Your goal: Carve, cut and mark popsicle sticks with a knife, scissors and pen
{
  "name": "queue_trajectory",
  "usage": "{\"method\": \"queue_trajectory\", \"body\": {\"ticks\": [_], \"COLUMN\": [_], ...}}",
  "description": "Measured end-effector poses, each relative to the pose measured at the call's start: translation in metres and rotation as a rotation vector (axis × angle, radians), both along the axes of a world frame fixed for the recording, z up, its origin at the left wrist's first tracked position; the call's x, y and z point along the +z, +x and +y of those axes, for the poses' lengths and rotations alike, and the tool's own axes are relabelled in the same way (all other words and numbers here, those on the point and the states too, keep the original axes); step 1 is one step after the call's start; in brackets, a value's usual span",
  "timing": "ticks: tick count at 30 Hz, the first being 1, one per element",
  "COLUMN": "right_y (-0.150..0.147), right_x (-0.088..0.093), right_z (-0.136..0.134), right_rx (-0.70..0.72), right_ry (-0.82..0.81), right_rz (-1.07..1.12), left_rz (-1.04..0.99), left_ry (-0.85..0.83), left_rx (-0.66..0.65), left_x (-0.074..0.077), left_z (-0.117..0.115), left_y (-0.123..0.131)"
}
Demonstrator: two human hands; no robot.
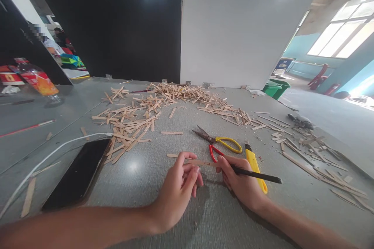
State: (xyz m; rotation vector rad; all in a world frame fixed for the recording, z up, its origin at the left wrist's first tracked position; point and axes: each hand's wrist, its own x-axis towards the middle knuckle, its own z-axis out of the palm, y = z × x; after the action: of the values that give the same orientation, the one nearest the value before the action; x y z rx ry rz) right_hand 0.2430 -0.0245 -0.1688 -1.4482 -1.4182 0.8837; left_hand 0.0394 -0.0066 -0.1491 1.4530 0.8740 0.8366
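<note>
A wooden craft stick [200, 162] with small dark marks is pinched at its left part by my left hand [179, 186]. My right hand [239, 181] is closed round a black pen [260, 175], and its fingertips meet the stick's right end; the pen's tip is hidden. Just beyond my hands lie scissors [214, 140] with one yellow and one red handle, blades apart. A yellow utility knife [253, 163] lies beside my right hand, partly behind it. Another craft stick [172, 155] is flat on the table near my left fingers, and one more stick [172, 132] lies farther back.
A heap of craft sticks [175, 93] spreads across the table's back. Cut pieces [309, 167] litter the right side. On the left are a phone [80, 173] with a white cable [58, 151], a red pencil [27, 127] and a drink bottle [36, 78]. Black and white panels [230, 35] stand behind.
</note>
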Motion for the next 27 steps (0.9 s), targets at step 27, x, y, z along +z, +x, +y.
{"method": "queue_trajectory", "body": {"ticks": [27], "right_y": [-0.0015], "right_x": [-0.0022], "right_z": [0.0011], "right_rx": [0.078], "right_ry": [-0.021], "right_rz": [-0.021], "left_rz": [0.069], "left_ry": [-0.020], "left_rx": [-0.072], "left_x": [-0.0012], "left_z": [0.0003], "left_y": [-0.0015]}}
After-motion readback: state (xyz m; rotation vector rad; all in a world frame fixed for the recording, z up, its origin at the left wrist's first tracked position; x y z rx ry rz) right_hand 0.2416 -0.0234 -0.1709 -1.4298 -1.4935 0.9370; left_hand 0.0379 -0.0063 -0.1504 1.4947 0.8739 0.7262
